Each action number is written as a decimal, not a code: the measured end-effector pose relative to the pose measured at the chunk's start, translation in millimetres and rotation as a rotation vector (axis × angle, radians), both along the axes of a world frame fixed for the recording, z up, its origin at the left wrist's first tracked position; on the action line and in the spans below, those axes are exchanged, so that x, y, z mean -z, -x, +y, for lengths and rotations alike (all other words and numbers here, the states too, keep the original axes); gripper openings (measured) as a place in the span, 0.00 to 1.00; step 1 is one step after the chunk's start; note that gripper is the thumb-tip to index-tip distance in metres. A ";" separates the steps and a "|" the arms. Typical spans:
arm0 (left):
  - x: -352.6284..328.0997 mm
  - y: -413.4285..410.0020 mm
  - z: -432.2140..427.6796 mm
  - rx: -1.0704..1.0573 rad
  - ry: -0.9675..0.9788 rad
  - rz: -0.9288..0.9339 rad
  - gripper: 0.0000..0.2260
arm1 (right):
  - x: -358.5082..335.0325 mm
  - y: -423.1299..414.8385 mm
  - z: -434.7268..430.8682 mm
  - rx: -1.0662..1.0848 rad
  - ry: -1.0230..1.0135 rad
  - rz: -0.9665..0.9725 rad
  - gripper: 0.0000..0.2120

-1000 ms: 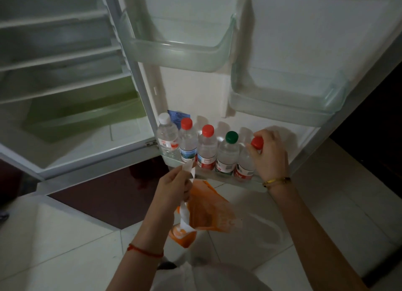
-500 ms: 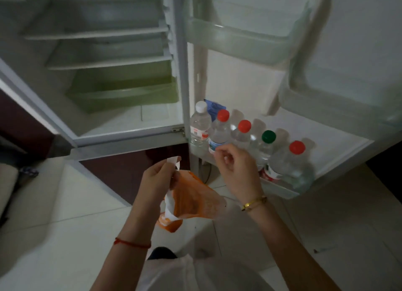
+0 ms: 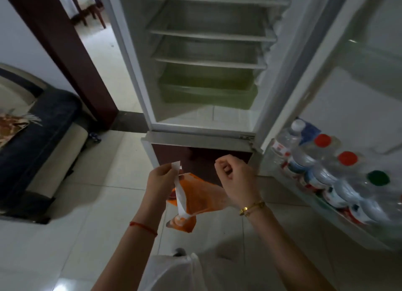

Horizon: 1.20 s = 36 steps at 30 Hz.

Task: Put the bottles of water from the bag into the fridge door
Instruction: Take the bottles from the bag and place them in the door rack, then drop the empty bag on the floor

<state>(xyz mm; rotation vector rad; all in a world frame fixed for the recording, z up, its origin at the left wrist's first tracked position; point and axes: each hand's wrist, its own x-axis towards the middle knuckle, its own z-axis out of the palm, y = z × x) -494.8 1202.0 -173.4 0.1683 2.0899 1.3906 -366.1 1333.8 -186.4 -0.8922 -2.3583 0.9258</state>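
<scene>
An orange plastic bag (image 3: 196, 195) with a white handle strip hangs limp in front of me, pinched at the handle by my left hand (image 3: 160, 182). Just right of the bag's top is my right hand (image 3: 236, 180), its fingers curled loosely and nothing visible in them. Several water bottles (image 3: 322, 160) with white, red and green caps stand in a row in the lowest shelf of the open fridge door (image 3: 352, 227) at the right. Whether the bag holds anything is hidden.
The open fridge (image 3: 206, 57) straight ahead shows bare shelves and a green drawer. A dark sofa (image 3: 32, 142) stands at the left, with a doorway and a brown door frame (image 3: 65, 57) behind it. Pale floor tiles lie all around.
My right hand left the red-capped bottle in the door shelf and came back to the bag. My view swung left, so the door and bottles now sit at the right edge.
</scene>
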 end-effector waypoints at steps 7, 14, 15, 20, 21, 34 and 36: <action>30.9 76.6 -24.8 -0.079 0.022 -0.104 0.13 | 24.4 86.4 -26.5 -0.058 0.046 -0.057 0.08; 103.1 178.2 -51.3 -0.163 0.173 -0.109 0.11 | 45.5 156.6 -48.9 -0.037 0.083 -0.114 0.09; 111.0 189.6 -53.6 -0.166 0.181 -0.114 0.10 | 47.5 163.2 -51.6 -0.032 0.091 -0.125 0.09; 154.6 241.2 -59.0 -0.106 0.230 -0.159 0.17 | 55.2 190.6 -58.9 -0.009 0.127 -0.168 0.09; 169.2 253.1 -60.0 -0.103 0.234 -0.154 0.20 | 56.5 194.9 -59.7 -0.004 0.132 -0.175 0.10; 209.1 331.0 -78.2 -0.078 0.208 -0.366 0.27 | 86.0 199.1 -55.1 0.087 0.192 -0.242 0.09; 208.5 327.6 -78.7 -0.037 0.206 -0.360 0.24 | 89.5 193.9 -53.3 0.111 0.218 -0.263 0.10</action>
